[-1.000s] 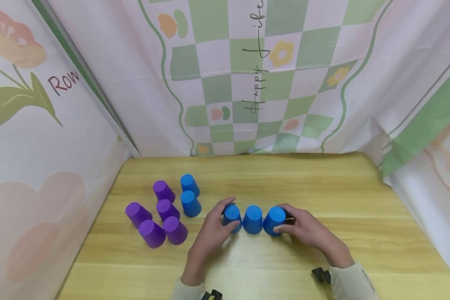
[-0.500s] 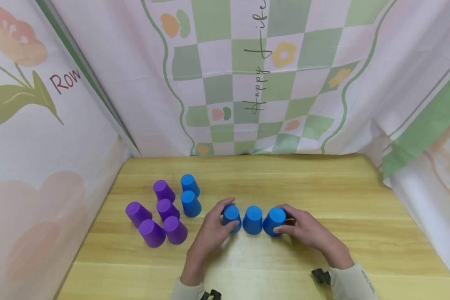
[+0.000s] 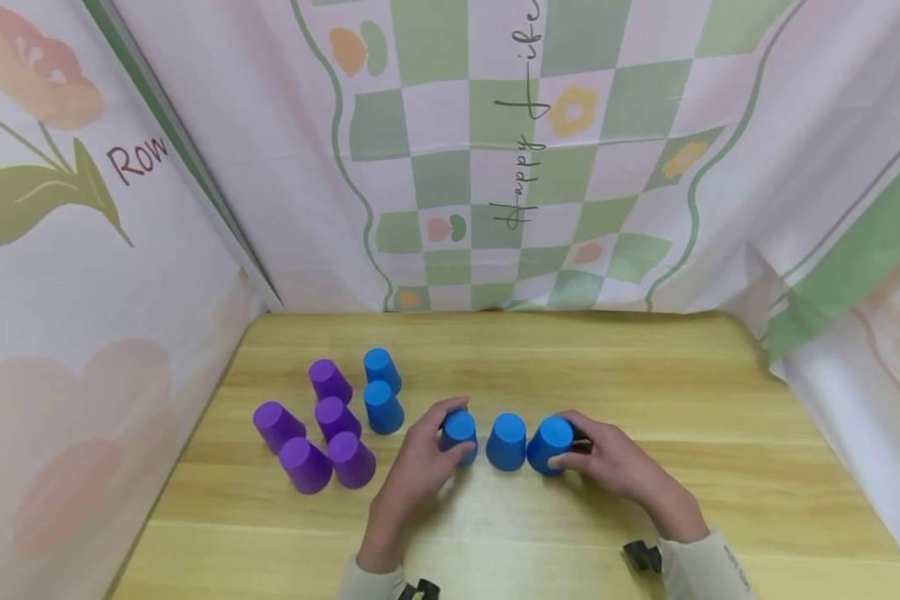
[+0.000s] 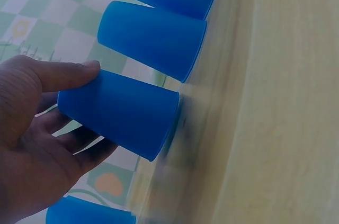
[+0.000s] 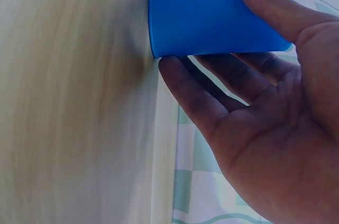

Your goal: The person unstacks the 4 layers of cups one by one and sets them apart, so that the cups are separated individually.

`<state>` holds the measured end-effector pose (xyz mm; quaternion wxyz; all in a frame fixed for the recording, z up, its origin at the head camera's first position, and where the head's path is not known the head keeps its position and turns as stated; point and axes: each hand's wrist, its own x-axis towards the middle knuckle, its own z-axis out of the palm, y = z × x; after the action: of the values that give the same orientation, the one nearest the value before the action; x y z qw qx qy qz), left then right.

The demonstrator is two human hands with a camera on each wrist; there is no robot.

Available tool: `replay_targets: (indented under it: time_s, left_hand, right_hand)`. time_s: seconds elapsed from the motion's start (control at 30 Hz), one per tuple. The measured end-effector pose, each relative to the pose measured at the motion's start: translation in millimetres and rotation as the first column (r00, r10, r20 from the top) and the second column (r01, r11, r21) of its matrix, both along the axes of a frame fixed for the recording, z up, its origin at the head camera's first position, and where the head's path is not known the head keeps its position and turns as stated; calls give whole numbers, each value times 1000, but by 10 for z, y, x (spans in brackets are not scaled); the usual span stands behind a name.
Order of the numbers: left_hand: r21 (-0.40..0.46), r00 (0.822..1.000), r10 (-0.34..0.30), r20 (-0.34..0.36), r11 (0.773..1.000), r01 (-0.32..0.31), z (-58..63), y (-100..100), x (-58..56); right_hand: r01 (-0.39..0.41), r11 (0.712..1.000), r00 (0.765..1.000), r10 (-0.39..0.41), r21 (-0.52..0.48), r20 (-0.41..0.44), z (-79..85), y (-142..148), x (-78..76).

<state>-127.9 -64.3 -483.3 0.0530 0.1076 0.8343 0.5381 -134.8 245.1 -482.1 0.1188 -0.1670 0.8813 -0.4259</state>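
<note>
Three upside-down blue cups stand in a row across the middle of the table. My left hand [image 3: 426,457] grips the left blue cup [image 3: 459,427], thumb on the near side and fingers behind. In the left wrist view that cup [image 4: 119,114] shows a thin dark gap or shadow under its rim; whether it touches the table I cannot tell. The middle blue cup [image 3: 506,442] is untouched. My right hand [image 3: 607,454] holds the right blue cup [image 3: 549,446] with thumb in front and fingers around the far side, as the right wrist view of the cup [image 5: 212,15] also shows.
Two more blue cups [image 3: 383,408] stand upside down at the back left. Beside them are several upside-down purple cups [image 3: 305,465]. The wooden table [image 3: 645,358] ends at a patterned curtain [image 3: 442,267] behind and another hanging cloth [image 3: 105,400] on the left.
The left cup has shifted slightly left with my left hand, widening its gap to the middle cup. My right hand keeps its hold on the right cup. The head view has shifted a little.
</note>
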Motion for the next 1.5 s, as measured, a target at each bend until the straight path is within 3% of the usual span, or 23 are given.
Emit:
replay_targets:
  time_s: [0.17, 0.5, 1.13, 1.5]
  left_hand:
    - [-18, 999, 1, -53, 1000, -2, 26, -49, 10]
    - [-38, 997, 34, -72, 999, -37, 107, -120, 63]
    - [-34, 993, 70, -94, 997, -73, 169, -254, 132]
    - [-56, 993, 94, -70, 994, -98, 175, -339, 139]
  right_hand:
    - [1, 1000, 1000, -1, -5, 4, -1, -3, 2]
    - [3, 1000, 1000, -3, -6, 4, -10, -3, -5]
    - [-1, 1000, 1000, 1, 0, 7, -10, -5, -1]
    - [4, 1000, 1000, -4, 4, 11, 0, -17, -3]
